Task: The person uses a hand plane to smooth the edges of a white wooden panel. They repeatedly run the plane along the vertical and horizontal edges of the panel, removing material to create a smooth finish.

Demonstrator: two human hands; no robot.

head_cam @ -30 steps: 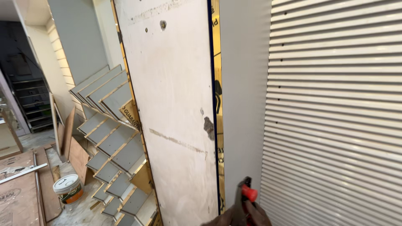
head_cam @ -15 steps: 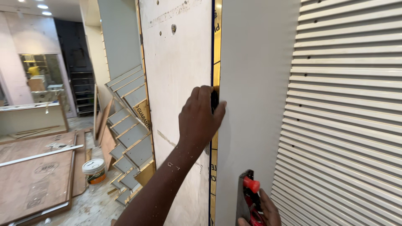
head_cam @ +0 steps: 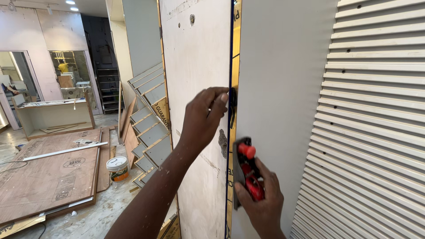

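The left hand's fingers [head_cam: 220,98] curl behind the panel [head_cam: 197,110] edge, tips hidden; the plane [head_cam: 246,170] is half covered by right fingers [head_cam: 265,173].

plane [head_cam: 247,175]: dark metal, glossy red knobs | panel [head_cam: 199,88]: matt, scuffed | floor sheets [head_cam: 44,177]: wood

A second ago only the right hand [head_cam: 261,201] showed, low beside the upright white board [head_cam: 197,132], barely in view with the red-knobbed hand plane [head_cam: 246,172]. Since then the left hand [head_cam: 203,121] has come up and gripped the board's front edge. The right hand has risen along that edge, pressing the plane against it, just below the left hand.
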